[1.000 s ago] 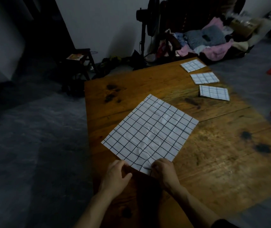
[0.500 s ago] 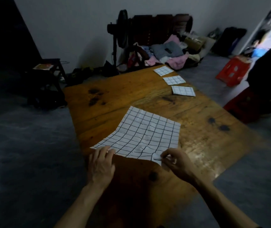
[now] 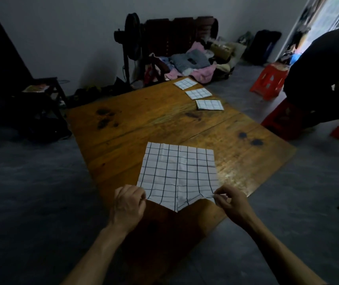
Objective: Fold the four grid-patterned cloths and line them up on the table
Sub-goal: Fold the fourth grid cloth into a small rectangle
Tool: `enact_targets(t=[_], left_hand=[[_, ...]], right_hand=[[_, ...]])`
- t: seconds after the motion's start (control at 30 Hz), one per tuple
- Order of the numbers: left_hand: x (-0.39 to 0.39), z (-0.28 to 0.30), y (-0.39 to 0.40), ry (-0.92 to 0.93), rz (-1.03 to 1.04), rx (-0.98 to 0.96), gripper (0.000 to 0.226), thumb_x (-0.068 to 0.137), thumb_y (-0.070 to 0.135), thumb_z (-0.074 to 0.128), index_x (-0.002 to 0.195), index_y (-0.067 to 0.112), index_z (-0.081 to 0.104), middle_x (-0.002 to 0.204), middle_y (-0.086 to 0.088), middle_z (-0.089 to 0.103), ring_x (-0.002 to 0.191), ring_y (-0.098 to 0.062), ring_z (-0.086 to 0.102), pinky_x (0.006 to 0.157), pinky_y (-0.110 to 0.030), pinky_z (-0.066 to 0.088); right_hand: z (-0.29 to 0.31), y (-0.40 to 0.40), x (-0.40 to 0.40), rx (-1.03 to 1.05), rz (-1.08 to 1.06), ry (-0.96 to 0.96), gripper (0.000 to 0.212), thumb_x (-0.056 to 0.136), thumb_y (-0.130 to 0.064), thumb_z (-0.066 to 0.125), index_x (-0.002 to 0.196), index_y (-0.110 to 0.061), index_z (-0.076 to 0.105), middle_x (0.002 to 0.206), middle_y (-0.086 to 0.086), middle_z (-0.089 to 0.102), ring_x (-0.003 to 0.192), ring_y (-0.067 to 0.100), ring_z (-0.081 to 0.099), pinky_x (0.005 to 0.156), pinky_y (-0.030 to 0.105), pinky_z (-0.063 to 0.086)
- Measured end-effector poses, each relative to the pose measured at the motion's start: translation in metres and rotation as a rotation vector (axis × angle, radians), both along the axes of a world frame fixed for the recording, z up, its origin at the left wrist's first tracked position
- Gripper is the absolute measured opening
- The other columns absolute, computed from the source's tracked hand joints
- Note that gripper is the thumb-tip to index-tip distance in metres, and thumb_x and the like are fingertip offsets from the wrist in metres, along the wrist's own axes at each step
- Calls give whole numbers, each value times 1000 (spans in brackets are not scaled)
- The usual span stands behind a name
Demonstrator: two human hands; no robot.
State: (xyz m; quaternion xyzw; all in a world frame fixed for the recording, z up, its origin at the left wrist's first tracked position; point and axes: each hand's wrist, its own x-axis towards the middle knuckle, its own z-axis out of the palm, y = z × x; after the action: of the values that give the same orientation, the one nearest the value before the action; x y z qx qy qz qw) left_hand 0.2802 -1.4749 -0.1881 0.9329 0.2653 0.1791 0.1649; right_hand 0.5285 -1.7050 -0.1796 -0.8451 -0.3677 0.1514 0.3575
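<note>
- My left hand (image 3: 128, 204) has its fingers curled, pinching the near-left corner of the unfolded white cloth with a black grid (image 3: 178, 173).
- My right hand (image 3: 231, 203) pinches the near-right corner of the same cloth between thumb and fingertips.
- Both corners are lifted a little; between my hands the cloth's near edge sags to a point over the near part of the worn orange-brown wooden tabletop (image 3: 135, 128).
- Beyond my hands the rest of the cloth lies flat on the tabletop, creased down the middle, its far edge straight.
- Far ahead and to the right of my right hand, three small folded grid cloths sit in a row along the tabletop's right edge, each apart from the next: the nearest folded cloth (image 3: 209, 105), the middle folded cloth (image 3: 198, 93), the farthest folded cloth (image 3: 185, 83) at the far corner.
- Past the far end of the tabletop: a black standing fan (image 3: 132, 37) and a heap of pink and grey clothes (image 3: 193, 64) against the wall.
- Out to the right of my right hand, on the floor: red plastic stools (image 3: 269, 82) and a person in dark clothing (image 3: 320, 66), bent over.
- Far left of my left hand: a dark wooden stool (image 3: 47, 89) with something flat on top; too dim to tell what.
</note>
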Motion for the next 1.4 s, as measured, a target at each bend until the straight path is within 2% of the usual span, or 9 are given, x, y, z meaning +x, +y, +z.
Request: enact_targets(t=[0.13, 0.27, 0.37, 0.57, 0.77, 0.9, 1.03, 1.17, 1.4], left_hand=[[6, 12, -21, 13, 36, 22, 25, 75, 10, 76, 85, 26, 60, 83, 10, 58, 81, -8, 53, 77, -28, 40], [19, 27, -49, 31, 82, 26, 21, 79, 14, 73, 86, 27, 59, 84, 11, 56, 82, -8, 53, 78, -29, 41], [32, 34, -76, 36, 107, 19, 18, 82, 16, 70, 86, 28, 58, 84, 11, 55, 82, -10, 53, 78, -32, 43], [41, 39, -116, 21, 160, 47, 14, 84, 15, 69, 88, 26, 60, 86, 9, 58, 84, -10, 53, 77, -30, 39], [49, 52, -126, -3, 175, 81, 14, 83, 16, 71, 88, 25, 61, 88, 8, 60, 85, -9, 53, 77, -29, 36], [65, 54, -107, -22, 154, 79, 12, 84, 18, 70, 91, 23, 62, 89, 8, 59, 86, -9, 51, 77, -29, 34], [93, 48, -75, -17, 125, 68, 13, 85, 18, 69, 93, 25, 61, 91, 7, 59, 86, -10, 52, 78, -28, 35], [124, 39, -45, -59, 146, 42, 17, 82, 15, 72, 93, 23, 62, 94, 6, 62, 89, -12, 53, 76, -28, 35], [160, 15, 1, -48, 126, -15, 12, 83, 17, 68, 82, 26, 59, 88, 7, 60, 86, -15, 52, 73, -33, 39]], right_hand=[[9, -23, 6, 39, 17, 68, 16, 89, -16, 66, 78, -25, 64, 81, -6, 65, 79, 3, 58, 68, 19, 40], [18, -56, 18, 74, -13, 132, 13, 90, -16, 66, 77, -21, 66, 76, -6, 64, 72, -5, 57, 62, 11, 43], [22, -80, 29, 96, -26, 173, 13, 90, -14, 65, 78, -19, 66, 77, -2, 66, 73, 1, 60, 62, 7, 43], [28, -111, 53, 125, -10, 217, 15, 91, -15, 64, 78, -21, 65, 76, -1, 66, 71, 5, 61, 62, 18, 46], [44, -111, 65, 163, -16, 283, 15, 93, -14, 59, 79, -17, 63, 77, 2, 65, 69, 6, 61, 63, 20, 47], [47, -95, 75, 187, -100, 263, 17, 92, -14, 61, 76, -17, 63, 74, 2, 65, 66, 6, 61, 58, 18, 49], [49, -72, 86, 139, -166, 290, 14, 93, -16, 60, 79, -17, 64, 81, 3, 66, 76, 17, 65, 66, 34, 56], [50, -42, 104, 107, -229, 298, 13, 92, -17, 60, 83, -8, 63, 82, 13, 68, 77, 27, 68, 70, 42, 60], [39, 1, 120, 151, -327, 339, 17, 96, -37, 54, 98, -21, 60, 98, 6, 67, 87, 24, 67, 83, 52, 56]])
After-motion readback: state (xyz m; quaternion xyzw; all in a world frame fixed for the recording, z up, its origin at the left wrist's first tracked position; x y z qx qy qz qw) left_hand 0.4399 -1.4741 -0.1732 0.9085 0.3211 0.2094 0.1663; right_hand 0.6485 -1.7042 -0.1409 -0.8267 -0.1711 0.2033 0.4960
